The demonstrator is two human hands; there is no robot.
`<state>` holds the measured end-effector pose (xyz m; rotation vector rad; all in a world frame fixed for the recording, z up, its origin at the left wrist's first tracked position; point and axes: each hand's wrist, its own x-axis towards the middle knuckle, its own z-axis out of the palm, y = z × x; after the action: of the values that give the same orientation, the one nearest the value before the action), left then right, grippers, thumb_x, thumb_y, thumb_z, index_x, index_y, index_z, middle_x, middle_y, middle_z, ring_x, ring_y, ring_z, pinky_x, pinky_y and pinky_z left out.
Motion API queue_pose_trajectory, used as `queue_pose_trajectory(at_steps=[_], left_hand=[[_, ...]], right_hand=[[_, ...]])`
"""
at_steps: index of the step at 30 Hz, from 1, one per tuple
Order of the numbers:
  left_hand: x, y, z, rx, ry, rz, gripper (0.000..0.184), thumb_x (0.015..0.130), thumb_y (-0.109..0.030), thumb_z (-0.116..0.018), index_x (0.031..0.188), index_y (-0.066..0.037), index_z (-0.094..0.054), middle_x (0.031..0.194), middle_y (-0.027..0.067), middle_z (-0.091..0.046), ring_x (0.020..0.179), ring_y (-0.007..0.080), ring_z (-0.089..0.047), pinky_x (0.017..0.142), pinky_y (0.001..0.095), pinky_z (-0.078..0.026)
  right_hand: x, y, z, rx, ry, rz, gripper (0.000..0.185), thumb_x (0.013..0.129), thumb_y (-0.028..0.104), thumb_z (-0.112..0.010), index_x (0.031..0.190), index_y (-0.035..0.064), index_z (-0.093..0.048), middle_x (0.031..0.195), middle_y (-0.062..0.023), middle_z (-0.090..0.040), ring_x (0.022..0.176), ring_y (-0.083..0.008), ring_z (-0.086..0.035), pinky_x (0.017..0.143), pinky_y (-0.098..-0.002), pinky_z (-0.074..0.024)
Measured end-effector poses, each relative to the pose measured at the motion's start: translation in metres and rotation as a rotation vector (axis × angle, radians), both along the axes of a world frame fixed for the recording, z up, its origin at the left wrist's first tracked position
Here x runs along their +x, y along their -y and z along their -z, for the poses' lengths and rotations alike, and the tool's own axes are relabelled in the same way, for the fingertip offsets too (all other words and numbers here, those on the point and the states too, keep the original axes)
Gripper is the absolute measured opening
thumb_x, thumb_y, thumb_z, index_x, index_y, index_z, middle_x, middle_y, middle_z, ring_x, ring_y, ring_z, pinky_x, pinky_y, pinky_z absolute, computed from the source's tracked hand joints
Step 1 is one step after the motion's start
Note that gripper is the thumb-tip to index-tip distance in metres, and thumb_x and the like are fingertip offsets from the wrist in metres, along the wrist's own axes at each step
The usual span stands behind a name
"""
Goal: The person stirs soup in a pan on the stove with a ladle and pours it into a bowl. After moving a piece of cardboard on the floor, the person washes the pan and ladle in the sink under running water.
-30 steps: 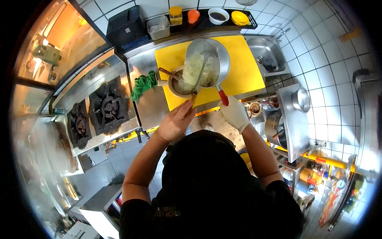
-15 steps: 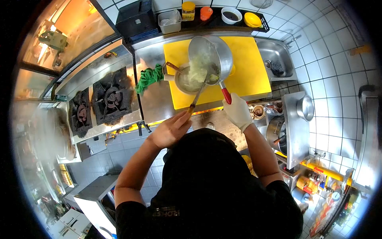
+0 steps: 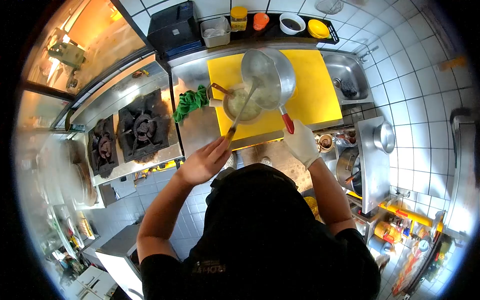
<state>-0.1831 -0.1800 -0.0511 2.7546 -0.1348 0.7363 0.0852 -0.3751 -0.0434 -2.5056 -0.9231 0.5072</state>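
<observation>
My right hand point(image 3: 301, 144), in a white glove, grips the red handle of a large metal pan point(image 3: 285, 75). The pan is tilted towards a round pot point(image 3: 227, 111) on the yellow cutting board point(image 3: 315, 102). Bare and closed, my left hand point(image 3: 206, 159) holds a long metal cooking utensil point(image 3: 242, 111) by its wooden end. The utensil's far end reaches over the pan's lower rim; steam blurs its shape. Pale, steaming food point(image 3: 243, 104) lies in the pot. Another brown-handled utensil point(image 3: 220, 88) rests in the pot, its head hidden.
A green cloth point(image 3: 190, 104) lies left of the board, near the gas burners point(image 3: 144, 126). At the right is a sink point(image 3: 345, 75). Bowls, including a yellow bowl point(image 3: 318, 28), and containers stand on the black rack behind. A metal bowl point(image 3: 383, 136) sits at the right.
The utensil's wooden end and my left hand have moved left and slightly down. Its tip has swung up and left, further over the pan. More pale food now shows in the pot.
</observation>
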Motion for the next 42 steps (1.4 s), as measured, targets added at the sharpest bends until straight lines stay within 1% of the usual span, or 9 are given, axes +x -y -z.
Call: queue_pose_trajectory(at_steps=[4,8,9,15,24,32,35,38,42], left_hand=[[0.035,0.002,0.023,0.104,0.023,-0.054,0.034,0.081,-0.007,-0.070,0.113,0.005,-0.070,0.132,0.0238,-0.061,0.120,0.0356,-0.066,0.096,0.0399,-0.059],[0.032,0.019,0.059,0.025,-0.024,-0.032,0.033,0.085,-0.004,-0.071,0.116,0.006,-0.070,0.133,0.0275,-0.060,0.116,0.0387,-0.067,0.097,0.0418,-0.059],[0.028,0.020,0.057,0.033,-0.030,0.011,0.028,0.089,-0.007,-0.069,0.113,0.007,-0.068,0.134,0.0267,-0.059,0.122,0.0377,-0.065,0.094,0.0413,-0.061],[-0.021,0.012,0.053,-0.187,-0.072,0.086,0.026,0.088,-0.006,-0.072,0.112,0.005,-0.070,0.131,0.0270,-0.059,0.119,0.0396,-0.066,0.095,0.0405,-0.061],[-0.030,-0.017,0.037,0.039,0.003,0.058,0.024,0.084,-0.004,-0.078,0.106,0.005,-0.073,0.126,0.0236,-0.063,0.113,0.0352,-0.069,0.094,0.0408,-0.062],[0.007,-0.028,0.053,0.126,-0.087,0.083,0.025,0.092,-0.009,-0.070,0.113,0.006,-0.070,0.129,0.0216,-0.062,0.116,0.0341,-0.067,0.096,0.0407,-0.059],[-0.037,-0.025,0.068,-0.129,-0.140,0.058,0.024,0.093,-0.008,-0.070,0.111,0.007,-0.070,0.127,0.0243,-0.063,0.114,0.0371,-0.068,0.094,0.0415,-0.061],[-0.052,-0.034,0.048,0.013,-0.025,0.175,0.022,0.092,-0.006,-0.071,0.110,0.007,-0.071,0.124,0.0268,-0.064,0.112,0.0393,-0.069,0.092,0.0420,-0.061],[-0.020,-0.031,0.053,0.002,0.065,0.169,0.025,0.089,-0.002,-0.074,0.111,0.008,-0.071,0.121,0.0265,-0.064,0.114,0.0386,-0.069,0.094,0.0413,-0.061]], right_hand=[[-0.007,0.003,-0.007,-0.003,-0.019,-0.011,0.030,0.097,0.029,-0.060,0.105,0.0001,-0.062,0.094,-0.0304,-0.068,0.094,-0.0500,-0.066,0.081,-0.0548,-0.0513],[-0.014,0.004,-0.010,0.000,0.009,0.007,0.028,0.096,0.028,-0.063,0.101,0.0006,-0.062,0.089,-0.0286,-0.068,0.088,-0.0485,-0.067,0.076,-0.0527,-0.0520],[-0.015,0.004,-0.009,0.002,0.025,0.022,0.027,0.095,0.027,-0.065,0.098,0.0004,-0.062,0.086,-0.0278,-0.068,0.086,-0.0479,-0.067,0.073,-0.0516,-0.0523],[-0.017,0.003,-0.001,0.039,0.066,0.033,0.028,0.095,0.028,-0.065,0.096,0.0000,-0.061,0.084,-0.0269,-0.068,0.082,-0.0481,-0.067,0.071,-0.0524,-0.0519],[-0.017,0.001,-0.002,0.046,0.030,0.068,0.029,0.095,0.027,-0.065,0.095,-0.0012,-0.060,0.085,-0.0282,-0.066,0.083,-0.0475,-0.067,0.071,-0.0514,-0.0511],[-0.021,-0.001,-0.004,0.023,0.005,0.073,0.029,0.095,0.027,-0.064,0.099,-0.0019,-0.060,0.088,-0.0278,-0.067,0.084,-0.0462,-0.067,0.071,-0.0489,-0.0519],[-0.019,0.001,0.004,0.036,0.017,0.081,0.029,0.095,0.027,-0.064,0.101,-0.0018,-0.061,0.088,-0.0271,-0.068,0.082,-0.0450,-0.068,0.070,-0.0479,-0.0522],[-0.019,0.000,0.009,0.062,-0.009,0.109,0.030,0.095,0.027,-0.065,0.102,-0.0019,-0.061,0.086,-0.0266,-0.068,0.081,-0.0441,-0.069,0.069,-0.0471,-0.0524],[-0.024,-0.004,0.002,0.086,-0.100,0.146,0.029,0.094,0.026,-0.065,0.101,-0.0020,-0.062,0.084,-0.0256,-0.068,0.079,-0.0402,-0.070,0.068,-0.0452,-0.0525]])
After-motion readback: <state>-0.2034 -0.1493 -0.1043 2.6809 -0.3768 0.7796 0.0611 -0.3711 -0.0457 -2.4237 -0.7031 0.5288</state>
